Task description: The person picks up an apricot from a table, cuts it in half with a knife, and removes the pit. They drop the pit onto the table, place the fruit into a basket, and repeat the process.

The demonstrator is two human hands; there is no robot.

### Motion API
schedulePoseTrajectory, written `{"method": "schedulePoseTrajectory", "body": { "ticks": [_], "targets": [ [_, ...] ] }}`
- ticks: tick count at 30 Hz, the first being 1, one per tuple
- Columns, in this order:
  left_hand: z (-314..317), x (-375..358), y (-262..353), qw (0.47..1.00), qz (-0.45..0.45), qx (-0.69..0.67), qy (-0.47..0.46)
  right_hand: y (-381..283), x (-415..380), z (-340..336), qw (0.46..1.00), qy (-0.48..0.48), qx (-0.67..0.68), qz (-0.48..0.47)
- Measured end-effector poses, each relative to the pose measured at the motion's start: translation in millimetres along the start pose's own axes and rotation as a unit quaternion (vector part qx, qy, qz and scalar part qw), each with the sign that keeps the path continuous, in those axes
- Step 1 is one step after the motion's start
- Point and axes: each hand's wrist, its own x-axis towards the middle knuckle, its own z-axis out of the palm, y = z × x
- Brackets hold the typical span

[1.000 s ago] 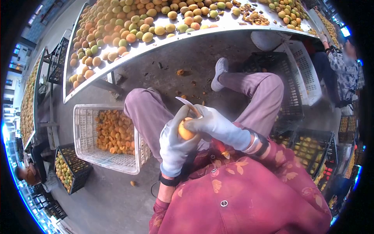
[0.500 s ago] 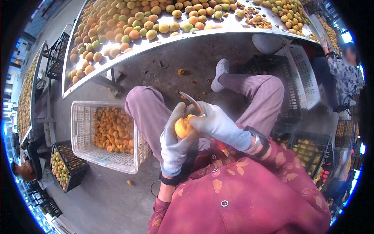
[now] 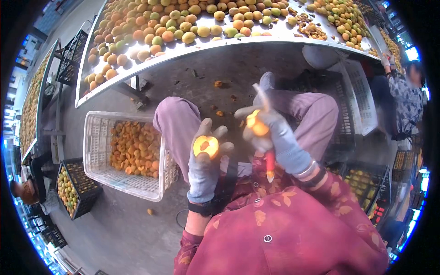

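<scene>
My left hand (image 3: 204, 176), in a grey-white glove, holds an apricot half (image 3: 210, 147) with its orange cut face up and a darker spot in the middle. Off to the right, my gloved right hand (image 3: 288, 145) is smeared by motion. Between its thumb and fingers sits another apricot half (image 3: 258, 125). That same hand also grips a knife (image 3: 270, 166), its red handle end pointing back toward my body and its blurred blade pointing away. Both hands are over my lap, apart from each other.
A white crate (image 3: 123, 185) of cut apricots stands on the floor left of my knee. Ahead is a metal table (image 3: 201, 46) heaped with whole apricots. Black crates (image 3: 82, 201) of fruit stand on both sides. Another person (image 3: 405, 98) is at the far right.
My hands were together around one apricot with the blade above it. They have moved apart, each with one half, the right hand going right with the knife.
</scene>
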Motion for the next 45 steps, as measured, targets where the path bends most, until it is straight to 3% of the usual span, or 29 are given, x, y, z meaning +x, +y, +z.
{"method": "schedulePoseTrajectory", "body": {
  "ticks": [2, 4, 5, 6, 7, 8, 9, 10, 12, 13, 16, 17, 20, 22, 24, 26, 28, 30, 31, 32, 34, 35, 36, 38, 39, 41, 42, 44, 45],
  "targets": [
    [0, 2, 1, 0.999, 0.017, 0.018, 0.021, -6, 12, -8, 0.997, 0.067, -0.011, -0.042],
    [0, 2, 2, 1.000, 0.015, 0.014, 0.014, -23, 21, 0, 0.982, 0.114, -0.050, -0.141],
    [0, 3, 2, 1.000, 0.010, 0.009, 0.005, -34, 30, 13, 0.978, 0.094, -0.062, -0.175],
    [1, 2, 1, 1.000, 0.003, 0.006, -0.005, -35, 41, 29, 0.920, -0.014, -0.165, -0.355],
    [-1, 2, -4, 1.000, 0.001, 0.008, -0.008, -33, 45, 49, 0.954, -0.114, -0.021, -0.276],
    [-7, 0, -10, 0.999, -0.004, 0.043, 0.017, -33, 48, 73, 0.951, -0.214, 0.125, -0.188],
    [-11, -2, -12, 0.996, -0.008, 0.078, 0.043, -52, 39, 106, 0.964, -0.112, -0.131, -0.205],
    [-13, -5, -10, 0.996, -0.004, 0.080, 0.043, -51, 40, 107, 0.907, -0.053, -0.307, -0.284],
    [-19, -9, -4, 0.998, -0.046, 0.047, 0.012, -53, 43, 109, 0.960, -0.086, -0.086, -0.252],
    [-15, -7, -2, 0.998, -0.034, 0.058, 0.006, -58, 44, 107, 0.958, -0.082, 0.009, -0.276],
    [-25, -3, 0, 0.998, -0.048, -0.018, -0.045, -73, 39, 77, 0.985, 0.026, -0.085, -0.147],
    [-22, -2, 0, 0.997, -0.046, -0.040, -0.044, -70, 37, 72, 0.985, 0.029, -0.085, -0.147],
    [-19, 2, -1, 0.998, -0.047, -0.007, -0.029, -57, 31, 64, 0.980, 0.011, -0.072, -0.185],
    [-17, 3, -1, 0.998, -0.048, 0.003, -0.044, -47, 33, 66, 0.974, 0.020, 0.008, -0.228],
    [-13, 1, 0, 0.998, -0.054, 0.000, -0.029, -44, 26, 72, 0.977, 0.041, -0.010, -0.210],
    [-14, 1, -1, 0.998, -0.052, -0.005, -0.021, -29, 28, 72, 0.961, 0.040, -0.010, -0.273],
    [-16, 2, -2, 0.999, -0.050, -0.010, -0.013, -18, 25, 70, 0.963, 0.014, -0.009, -0.269],
    [-21, 2, -4, 0.999, -0.044, 0.024, -0.008, -5, 27, 75, 0.941, 0.006, 0.043, -0.337],
    [-23, 2, -5, 0.999, -0.045, 0.024, -0.008, -2, 30, 72, 0.930, -0.057, 0.046, -0.361],
    [-25, 0, -7, 0.998, -0.062, 0.017, 0.024, -2, 27, 69, 0.930, -0.056, 0.046, -0.360],
    [-26, -1, -8, 0.995, -0.079, 0.010, 0.057, -8, 14, 67, 0.978, -0.062, -0.001, -0.200],
    [-27, -2, -8, 0.994, -0.078, 0.005, 0.072, -17, 4, 62, 0.996, -0.066, -0.020, -0.055],
    [-27, -2, -8, 0.993, -0.076, 0.000, 0.087, -21, 1, 61, 0.993, -0.080, -0.082, -0.035],
    [-21, 0, -6, 0.990, -0.080, 0.006, 0.120, -15, 3, 50, 0.952, -0.079, -0.228, -0.187],
    [-18, 1, -5, 0.985, -0.086, 0.014, 0.150, -17, -1, 45, 0.952, -0.079, -0.228, -0.186],
    [-17, 1, 0, 0.987, -0.097, 0.030, 0.128, -34, -9, 44, 0.940, -0.016, -0.327, -0.093],
    [-15, 2, 3, 0.988, -0.107, 0.047, 0.104, -38, -11, 42, 0.940, -0.016, -0.327, -0.093],
    [-8, 2, 6, 0.984, -0.115, 0.061, 0.120, -44, -13, 39, 0.956, -0.016, -0.287, 0.058],
    [-7, 2, 7, 0.983, -0.123, 0.046, 0.131, -38, -17, 37, 0.970, -0.037, -0.239, -0.003]
  ]
}}
